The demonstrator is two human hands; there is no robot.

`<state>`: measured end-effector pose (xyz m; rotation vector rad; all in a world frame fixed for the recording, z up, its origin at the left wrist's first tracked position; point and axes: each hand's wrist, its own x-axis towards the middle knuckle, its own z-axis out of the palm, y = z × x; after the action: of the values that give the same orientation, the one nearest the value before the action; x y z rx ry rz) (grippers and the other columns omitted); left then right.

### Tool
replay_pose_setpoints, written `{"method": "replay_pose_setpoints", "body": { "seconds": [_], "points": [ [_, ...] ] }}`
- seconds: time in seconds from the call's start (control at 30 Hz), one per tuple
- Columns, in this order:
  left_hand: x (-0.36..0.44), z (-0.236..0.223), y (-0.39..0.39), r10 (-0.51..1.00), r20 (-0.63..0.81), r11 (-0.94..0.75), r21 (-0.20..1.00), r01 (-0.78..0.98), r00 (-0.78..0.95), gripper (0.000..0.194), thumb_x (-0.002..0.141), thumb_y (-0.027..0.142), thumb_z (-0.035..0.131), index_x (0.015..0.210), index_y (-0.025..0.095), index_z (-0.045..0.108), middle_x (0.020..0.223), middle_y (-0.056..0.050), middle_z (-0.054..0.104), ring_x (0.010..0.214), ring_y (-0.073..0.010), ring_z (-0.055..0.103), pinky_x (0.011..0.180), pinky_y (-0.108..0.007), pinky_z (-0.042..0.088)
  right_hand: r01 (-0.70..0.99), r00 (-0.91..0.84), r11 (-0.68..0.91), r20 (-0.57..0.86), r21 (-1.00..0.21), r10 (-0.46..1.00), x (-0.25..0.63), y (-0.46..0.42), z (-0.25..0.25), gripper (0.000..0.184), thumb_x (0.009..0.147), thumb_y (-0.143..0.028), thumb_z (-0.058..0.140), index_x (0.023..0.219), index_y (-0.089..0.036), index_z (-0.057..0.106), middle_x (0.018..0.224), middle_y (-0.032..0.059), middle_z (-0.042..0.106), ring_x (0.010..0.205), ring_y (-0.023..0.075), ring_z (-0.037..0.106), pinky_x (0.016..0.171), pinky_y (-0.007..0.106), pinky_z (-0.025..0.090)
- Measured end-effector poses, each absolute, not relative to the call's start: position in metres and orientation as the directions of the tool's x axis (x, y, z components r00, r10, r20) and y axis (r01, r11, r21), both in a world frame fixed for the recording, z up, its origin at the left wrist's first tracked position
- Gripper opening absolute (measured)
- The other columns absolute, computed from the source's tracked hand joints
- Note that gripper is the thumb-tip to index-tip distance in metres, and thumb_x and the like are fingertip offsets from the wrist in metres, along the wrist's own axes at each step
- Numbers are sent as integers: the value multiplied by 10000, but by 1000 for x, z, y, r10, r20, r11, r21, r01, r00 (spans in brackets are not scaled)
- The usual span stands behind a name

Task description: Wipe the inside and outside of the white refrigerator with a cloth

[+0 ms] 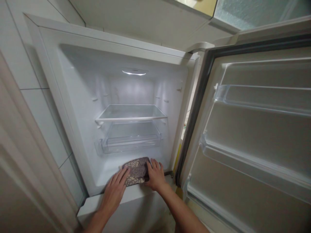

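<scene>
A folded cloth [137, 171], grey-brown with a cream pattern, is at the front of the fridge floor, low in the open compartment. My left hand [119, 183] has its fingers laid over the cloth's left edge, with the thumb hidden. On the other side, my right hand [155, 174] grips the right end between thumb and bent fingers. Both hands are closed on the cloth, and its underside is out of sight.
A glass shelf [132, 113] spans the fridge above a clear plastic drawer or tray [133, 142]. The fridge door [252, 136] stands wide on the right, with clear door racks [262, 102]. A tiled wall [39, 113] is at the left. A lamp [134, 72] glows inside.
</scene>
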<state>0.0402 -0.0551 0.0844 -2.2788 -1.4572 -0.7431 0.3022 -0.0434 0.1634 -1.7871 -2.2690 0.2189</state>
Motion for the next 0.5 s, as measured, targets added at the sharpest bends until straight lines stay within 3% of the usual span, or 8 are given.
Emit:
{"method": "replay_pose_setpoints", "body": {
  "seconds": [0.03, 0.1, 0.2, 0.27, 0.4, 0.5],
  "points": [
    [38, 79, -55, 716, 616, -414, -3, 910, 328, 712, 1021, 110, 484, 1705, 300, 534, 1728, -46, 601, 1553, -246, 601, 1285, -427, 494, 902, -294, 319, 129, -289, 947, 298, -43, 162, 1149, 738, -531, 1033, 1729, -301, 497, 1832, 225, 381, 1684, 466, 368, 1349, 684, 308],
    [35, 75, -53, 695, 648, -412, 0, 911, 313, 729, 1042, 129, 462, 1754, 289, 452, 1722, -59, 606, 1552, -244, 603, 1275, -413, 493, 829, -433, 469, 180, -305, 883, 285, -39, 161, 1048, 836, -703, 919, 1741, -415, 474, 1855, 141, 377, 1682, 424, 387, 1345, 644, 331],
    [27, 77, -53, 649, 680, -443, -29, 896, 342, 799, 1075, 218, 489, 1829, 254, 230, 1730, -90, 592, 1538, -254, 617, 1286, -415, 469, 828, -450, 483, 174, -286, 876, 266, -24, 159, 815, 968, -666, 811, 1704, -465, 526, 1786, 80, 509, 1614, 356, 502, 1314, 542, 394],
    [16, 78, -57, 607, 674, -495, -95, 864, 421, 842, 1089, 299, 534, 1840, 263, 156, 1741, -71, 581, 1539, -244, 614, 1318, -405, 430, 888, -332, 371, 182, -272, 926, 263, -5, 159, 680, 1042, -550, 761, 1678, -386, 585, 1726, 124, 576, 1566, 356, 554, 1297, 556, 402],
    [-6, 77, -69, 543, 593, -578, -248, 777, 594, 793, 1078, 386, 596, 1811, 316, 302, 1788, 3, 522, 1592, -219, 551, 1357, -377, 366, 958, -87, 145, 229, -249, 970, 281, 43, 164, 448, 1101, -374, 699, 1502, -178, 735, 1545, 249, 689, 1474, 404, 613, 1229, 653, 423],
    [-11, 77, -72, 541, 590, -542, -301, 785, 600, 747, 1061, 422, 608, 1772, 304, 408, 1807, 15, 491, 1622, -231, 501, 1363, -393, 344, 969, -20, 93, 300, -230, 954, 289, 81, 171, 314, 1121, -356, 672, 1269, -110, 798, 1328, 196, 772, 1329, 357, 695, 1154, 590, 524]
  ]
}}
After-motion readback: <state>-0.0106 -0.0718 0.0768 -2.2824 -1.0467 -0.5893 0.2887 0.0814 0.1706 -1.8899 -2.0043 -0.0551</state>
